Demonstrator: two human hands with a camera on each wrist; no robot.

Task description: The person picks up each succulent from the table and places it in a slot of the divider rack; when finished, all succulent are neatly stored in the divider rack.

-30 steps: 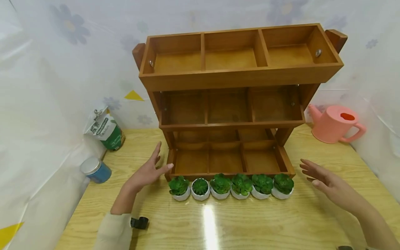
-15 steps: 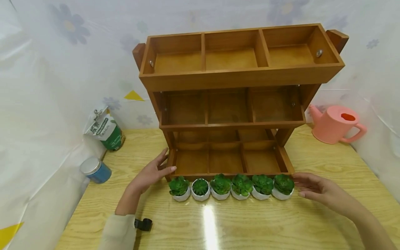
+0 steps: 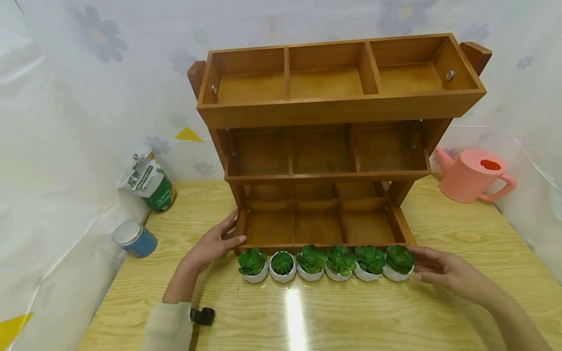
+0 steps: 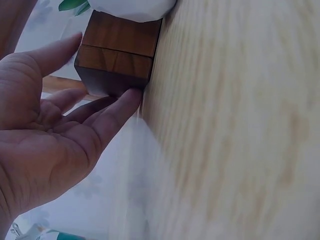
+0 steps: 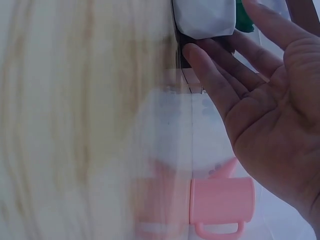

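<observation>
A brown wooden three-tier planter rack (image 3: 281,114) stands at the table's back, its divided compartments bare. In front of its lowest tier, several small potted succulents (image 3: 311,263) form a row, green in white faceted pots. My left hand (image 3: 211,246) is at the rack's lower left corner, fingertips touching the side and thumb by the front edge; the left wrist view shows the rack's corner (image 4: 114,57) between thumb and fingers. My right hand (image 3: 443,268) lies beside the rightmost succulent (image 3: 398,263), its fingers fairly straight, fingertips at that white pot (image 5: 206,17) and the rack's corner.
A pink watering can (image 3: 471,175) stands at the back right. On the left are a green and white pouch (image 3: 151,183) with a clip and a blue jar (image 3: 135,239) with a silver lid. White floral sheeting (image 3: 145,73) hangs behind the wooden table (image 3: 246,317).
Both hands have moved inward, the left to the rack's lower left corner, the right to the rightmost pot and the rack's right corner. Rack and succulents stay almost where they were.
</observation>
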